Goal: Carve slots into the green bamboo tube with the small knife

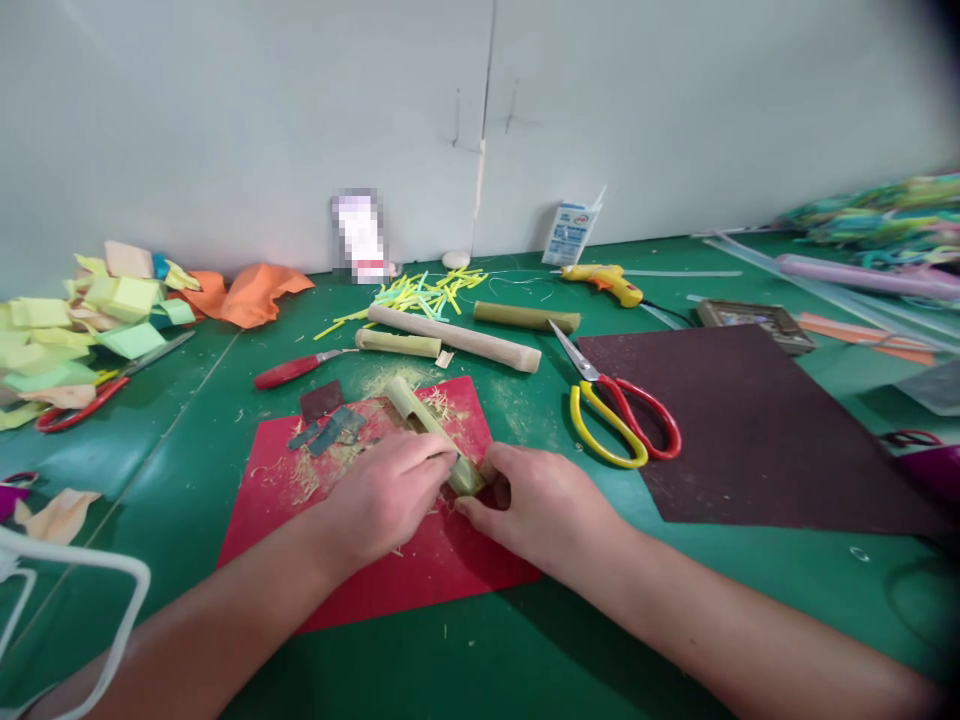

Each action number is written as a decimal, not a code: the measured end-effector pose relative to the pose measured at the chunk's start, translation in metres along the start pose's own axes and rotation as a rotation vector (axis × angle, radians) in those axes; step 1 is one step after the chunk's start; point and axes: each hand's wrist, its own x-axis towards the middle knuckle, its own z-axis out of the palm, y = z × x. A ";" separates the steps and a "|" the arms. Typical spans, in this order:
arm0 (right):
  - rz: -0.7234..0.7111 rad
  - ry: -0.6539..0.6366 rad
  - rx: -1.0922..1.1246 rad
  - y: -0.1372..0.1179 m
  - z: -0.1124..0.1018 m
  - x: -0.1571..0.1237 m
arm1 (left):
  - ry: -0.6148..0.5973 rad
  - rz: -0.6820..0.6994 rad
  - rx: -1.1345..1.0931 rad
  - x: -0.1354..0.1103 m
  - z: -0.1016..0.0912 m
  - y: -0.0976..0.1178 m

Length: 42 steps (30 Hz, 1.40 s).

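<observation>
A bamboo tube (414, 405) with a cut-out opening lies slantwise over a red sheet (352, 590). My right hand (544, 505) pinches its near end between thumb and curled fingers. My left hand (401, 490) is closed against the side of the tube; a sliver of something dark shows under its fingertips, mostly hidden. Dark sandpaper-like scraps (330, 430) and pale shavings (300, 475) are scattered on the sheet, left of the tube. Beyond it lie a short bamboo piece (397, 343), a longer pale stick (457, 338) and another bamboo piece (526, 317).
Red-and-yellow-handled scissors (619, 410) touch a dark brown sheet (742, 430) on the right. A red-handled knife (296, 370) lies at left. A yellow glue gun (604, 283), drink carton (570, 232) and phone (360, 235) are near the wall. Folded paper pieces (112, 300) heap at far left.
</observation>
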 end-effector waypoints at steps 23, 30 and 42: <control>-0.009 0.043 0.001 0.000 0.003 0.000 | 0.041 -0.008 0.050 0.004 0.001 -0.007; -0.015 0.057 0.012 0.001 0.005 0.000 | 0.071 0.004 0.018 0.006 0.000 -0.009; 0.001 0.057 0.016 0.002 0.007 0.003 | 0.025 0.047 -0.025 0.004 0.006 0.000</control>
